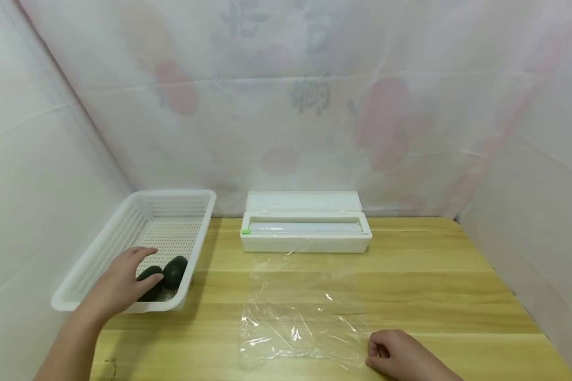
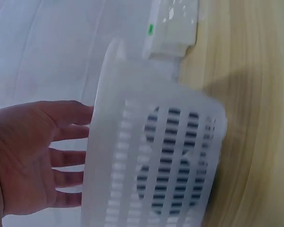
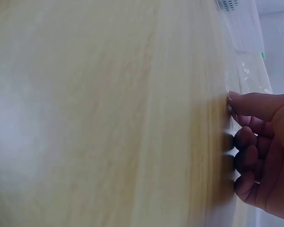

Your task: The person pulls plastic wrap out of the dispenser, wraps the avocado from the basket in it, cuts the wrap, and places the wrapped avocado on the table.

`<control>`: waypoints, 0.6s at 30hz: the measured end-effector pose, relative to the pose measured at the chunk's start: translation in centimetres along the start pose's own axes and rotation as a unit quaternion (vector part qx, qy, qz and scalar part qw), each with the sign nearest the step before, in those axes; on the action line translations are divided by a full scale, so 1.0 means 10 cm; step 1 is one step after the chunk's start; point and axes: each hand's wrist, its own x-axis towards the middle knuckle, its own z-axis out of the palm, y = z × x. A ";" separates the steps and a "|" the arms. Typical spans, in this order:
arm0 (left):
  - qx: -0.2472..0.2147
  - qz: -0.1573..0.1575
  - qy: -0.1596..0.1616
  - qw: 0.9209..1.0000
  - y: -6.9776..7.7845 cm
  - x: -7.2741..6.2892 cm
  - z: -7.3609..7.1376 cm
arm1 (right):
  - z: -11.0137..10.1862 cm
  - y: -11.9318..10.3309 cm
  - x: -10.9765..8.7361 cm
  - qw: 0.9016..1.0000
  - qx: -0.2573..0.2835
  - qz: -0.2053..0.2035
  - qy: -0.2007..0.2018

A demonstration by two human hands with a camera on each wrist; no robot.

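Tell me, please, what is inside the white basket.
Inside the basket, two dark, rounded items lie near its front; the left hand hides part of one and some basket floor.

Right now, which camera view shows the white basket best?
The head view: the white basket shows nearly whole, inside included. Left wrist shows one slotted side, cropped below; right wrist, only a small perforated piece at the top edge.

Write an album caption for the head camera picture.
Left hand over two dark items in a white basket; right hand pinching clear film running from a white box.
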 end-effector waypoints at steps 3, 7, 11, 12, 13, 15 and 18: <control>0.002 -0.015 -0.054 0.998 -0.11 0.05 -0.01 | -0.03 0.02 -0.05 1.000 0.018 0.006 -0.002; -0.008 0.003 -0.098 0.995 -0.14 0.20 0.08 | -0.05 0.05 -0.10 0.999 0.031 0.007 0.003; 0.008 0.007 -0.141 0.990 -0.17 0.35 0.15 | -0.03 0.06 -0.11 0.999 0.037 0.012 0.008; 0.018 0.002 -0.154 0.988 -0.18 0.38 0.16 | -0.02 0.06 -0.11 0.999 0.035 0.014 0.010; 0.027 -0.008 -0.167 0.986 -0.20 0.40 0.16 | -0.01 0.06 -0.11 0.999 0.033 0.016 0.012; 0.047 -0.032 -0.188 0.981 -0.25 0.44 0.16 | 0.02 0.05 -0.11 0.999 0.021 0.014 0.022; 0.056 -0.074 -0.206 0.974 -0.33 0.47 0.15 | 0.05 0.01 -0.11 0.999 -0.008 0.011 0.042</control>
